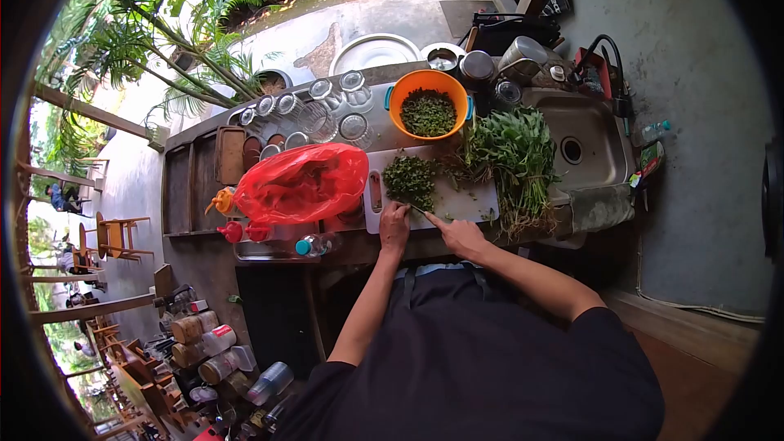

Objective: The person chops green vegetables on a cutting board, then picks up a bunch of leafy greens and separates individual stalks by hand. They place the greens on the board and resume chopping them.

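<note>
My right hand (462,238) is closed round the handle of a knife (429,216), whose blade points left over the board's near side. Close to the blade tip, my left hand (394,229) has its fingers bent and pressed together at the near edge of the chopped greens; what they pinch is too small to make out. The pile of chopped greens (410,180) lies on a white cutting board (467,207). More cut greens (429,113) fill part of an orange basin (402,90) beyond the board. A bundle of uncut leafy greens (523,159), roots towards me, lies over the board's right end.
A red plastic bag (302,184) stands left of the board, with a teal-capped bottle (314,246) in front. Several upturned glasses (317,121) line the counter's back left. At right is a metal sink (600,171) with a cloth (600,208) on its front edge.
</note>
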Action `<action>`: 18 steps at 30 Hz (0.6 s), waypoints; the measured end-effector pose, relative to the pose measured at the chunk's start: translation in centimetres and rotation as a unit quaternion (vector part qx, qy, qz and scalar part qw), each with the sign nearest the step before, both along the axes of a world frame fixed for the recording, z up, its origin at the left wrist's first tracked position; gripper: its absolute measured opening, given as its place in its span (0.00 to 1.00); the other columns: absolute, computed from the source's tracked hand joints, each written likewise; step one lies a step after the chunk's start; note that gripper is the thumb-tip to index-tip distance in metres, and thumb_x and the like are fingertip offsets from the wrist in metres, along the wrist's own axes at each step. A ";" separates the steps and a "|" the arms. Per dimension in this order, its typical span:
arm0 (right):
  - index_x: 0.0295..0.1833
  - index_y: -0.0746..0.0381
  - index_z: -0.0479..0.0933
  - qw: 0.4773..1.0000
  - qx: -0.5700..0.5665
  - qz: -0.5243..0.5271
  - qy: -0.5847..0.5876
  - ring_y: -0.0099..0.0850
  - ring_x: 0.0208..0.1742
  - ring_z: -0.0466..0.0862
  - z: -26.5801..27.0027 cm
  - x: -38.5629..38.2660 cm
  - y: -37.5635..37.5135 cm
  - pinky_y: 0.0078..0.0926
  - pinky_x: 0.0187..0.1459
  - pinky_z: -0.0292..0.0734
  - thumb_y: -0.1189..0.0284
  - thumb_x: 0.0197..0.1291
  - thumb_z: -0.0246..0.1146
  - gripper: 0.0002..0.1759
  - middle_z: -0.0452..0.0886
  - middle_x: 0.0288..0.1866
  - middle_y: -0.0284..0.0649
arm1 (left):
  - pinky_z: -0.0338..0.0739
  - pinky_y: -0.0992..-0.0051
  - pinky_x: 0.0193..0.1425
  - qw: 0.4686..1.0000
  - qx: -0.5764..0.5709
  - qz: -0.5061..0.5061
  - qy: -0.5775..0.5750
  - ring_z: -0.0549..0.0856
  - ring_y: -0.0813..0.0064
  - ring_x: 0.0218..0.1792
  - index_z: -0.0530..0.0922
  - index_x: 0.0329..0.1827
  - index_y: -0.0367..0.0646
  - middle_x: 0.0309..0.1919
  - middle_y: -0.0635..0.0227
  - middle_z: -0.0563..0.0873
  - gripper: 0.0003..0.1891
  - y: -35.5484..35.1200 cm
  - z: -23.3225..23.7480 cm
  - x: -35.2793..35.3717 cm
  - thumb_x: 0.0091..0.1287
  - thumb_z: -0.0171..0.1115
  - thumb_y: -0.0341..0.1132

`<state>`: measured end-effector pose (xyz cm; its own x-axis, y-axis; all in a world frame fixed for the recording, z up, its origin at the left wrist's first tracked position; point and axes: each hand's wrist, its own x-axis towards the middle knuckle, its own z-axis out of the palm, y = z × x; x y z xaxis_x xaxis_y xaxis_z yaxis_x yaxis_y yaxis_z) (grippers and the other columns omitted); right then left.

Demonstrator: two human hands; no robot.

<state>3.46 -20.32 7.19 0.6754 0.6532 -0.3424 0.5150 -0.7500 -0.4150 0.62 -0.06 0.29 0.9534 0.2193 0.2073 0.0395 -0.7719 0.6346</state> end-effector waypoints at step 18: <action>0.83 0.32 0.37 0.999 -0.011 0.025 -0.044 0.52 0.31 0.85 -2.7 -0.7 -1.6 0.52 0.35 0.80 0.74 0.67 0.49 0.46 0.84 0.31 0.53 | 0.78 0.62 0.50 0.998 0.048 0.032 0.018 0.84 0.58 0.43 0.88 0.37 0.43 0.36 0.62 0.85 0.04 0.1 0.8 -0.2 0.61 0.68 0.32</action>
<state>2.81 -21.90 4.50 0.6701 0.6800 -0.2976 0.5856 -0.7307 -0.3509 0.42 -0.01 1.11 0.9454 0.2606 0.1958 0.1122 -0.8241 0.5553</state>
